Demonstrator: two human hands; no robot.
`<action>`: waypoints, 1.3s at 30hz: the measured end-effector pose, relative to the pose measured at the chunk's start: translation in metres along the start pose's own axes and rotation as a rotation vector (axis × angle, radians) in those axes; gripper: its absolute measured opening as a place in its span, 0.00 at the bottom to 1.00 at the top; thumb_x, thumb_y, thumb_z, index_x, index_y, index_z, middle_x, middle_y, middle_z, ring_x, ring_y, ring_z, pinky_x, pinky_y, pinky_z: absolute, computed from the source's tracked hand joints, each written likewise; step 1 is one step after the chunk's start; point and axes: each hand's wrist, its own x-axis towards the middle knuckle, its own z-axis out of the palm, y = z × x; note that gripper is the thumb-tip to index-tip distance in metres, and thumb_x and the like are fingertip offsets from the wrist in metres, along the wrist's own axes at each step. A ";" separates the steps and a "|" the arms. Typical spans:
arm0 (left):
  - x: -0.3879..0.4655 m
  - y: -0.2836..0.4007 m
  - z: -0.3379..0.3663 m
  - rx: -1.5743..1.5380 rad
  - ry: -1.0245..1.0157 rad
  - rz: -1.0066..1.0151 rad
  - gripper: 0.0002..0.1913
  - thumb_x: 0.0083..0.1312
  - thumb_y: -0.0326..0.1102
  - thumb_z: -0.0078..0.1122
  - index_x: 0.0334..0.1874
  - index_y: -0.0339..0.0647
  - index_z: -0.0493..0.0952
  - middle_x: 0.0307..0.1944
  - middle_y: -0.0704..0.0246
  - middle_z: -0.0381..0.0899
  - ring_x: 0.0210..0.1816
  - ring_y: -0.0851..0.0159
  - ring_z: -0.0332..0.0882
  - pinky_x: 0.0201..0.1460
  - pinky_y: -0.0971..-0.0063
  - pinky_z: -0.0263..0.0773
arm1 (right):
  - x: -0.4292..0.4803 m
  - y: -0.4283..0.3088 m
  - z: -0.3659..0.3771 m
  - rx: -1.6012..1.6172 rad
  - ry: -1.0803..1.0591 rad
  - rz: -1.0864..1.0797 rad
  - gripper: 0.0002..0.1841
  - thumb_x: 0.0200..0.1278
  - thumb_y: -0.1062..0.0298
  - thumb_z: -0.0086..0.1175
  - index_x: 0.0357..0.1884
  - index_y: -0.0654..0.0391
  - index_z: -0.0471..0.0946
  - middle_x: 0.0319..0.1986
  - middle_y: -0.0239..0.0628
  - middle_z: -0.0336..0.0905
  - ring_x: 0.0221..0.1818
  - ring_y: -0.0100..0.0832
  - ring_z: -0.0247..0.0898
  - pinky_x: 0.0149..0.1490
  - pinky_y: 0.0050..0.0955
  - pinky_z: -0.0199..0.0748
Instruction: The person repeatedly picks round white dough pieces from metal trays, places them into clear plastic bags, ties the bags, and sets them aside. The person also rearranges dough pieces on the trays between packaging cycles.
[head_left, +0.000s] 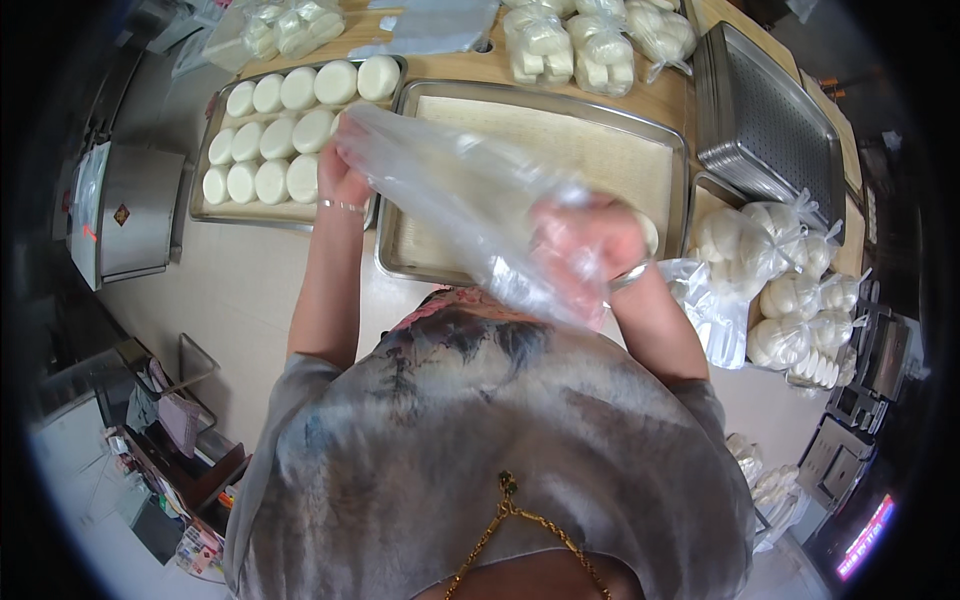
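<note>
A clear plastic bag is stretched between my two hands over a metal tray lined with pale cloth. My left hand grips the bag's upper left end, close to a second tray that holds rows of round white buns. My right hand is blurred and lies inside or behind the film near the lined tray's right side; its fingers are partly hidden. A white round piece, probably a bun, shows beside that hand, and whether it is held cannot be made out.
Stacked perforated metal trays stand at the right. Below them lie knotted bags of buns and a pile of plastic bags. More bagged buns sit along the wooden table's far side. A metal cabinet stands left.
</note>
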 end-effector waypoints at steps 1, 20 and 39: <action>0.008 0.000 0.011 0.080 0.221 0.132 0.11 0.73 0.35 0.43 0.36 0.39 0.73 0.24 0.73 0.72 0.19 0.75 0.67 0.24 0.84 0.68 | 0.003 0.003 0.004 -0.095 -0.027 0.152 0.12 0.67 0.66 0.47 0.43 0.66 0.70 0.32 0.44 0.78 0.29 0.37 0.79 0.32 0.30 0.81; -0.003 -0.168 0.069 3.031 -0.981 -0.240 0.20 0.54 0.43 0.64 0.43 0.34 0.77 0.32 0.56 0.82 0.38 0.53 0.81 0.42 0.63 0.76 | -0.087 -0.030 -0.029 -2.273 0.922 1.428 0.47 0.42 0.52 0.70 0.63 0.63 0.60 0.55 0.43 0.70 0.54 0.39 0.72 0.55 0.34 0.68; -0.019 -0.207 -0.031 3.004 -0.930 -0.048 0.11 0.56 0.33 0.57 0.39 0.37 0.75 0.29 0.58 0.82 0.33 0.55 0.82 0.36 0.64 0.76 | -0.149 0.029 -0.076 -1.978 0.960 1.204 0.36 0.47 0.50 0.66 0.55 0.58 0.65 0.49 0.46 0.74 0.53 0.42 0.72 0.53 0.37 0.72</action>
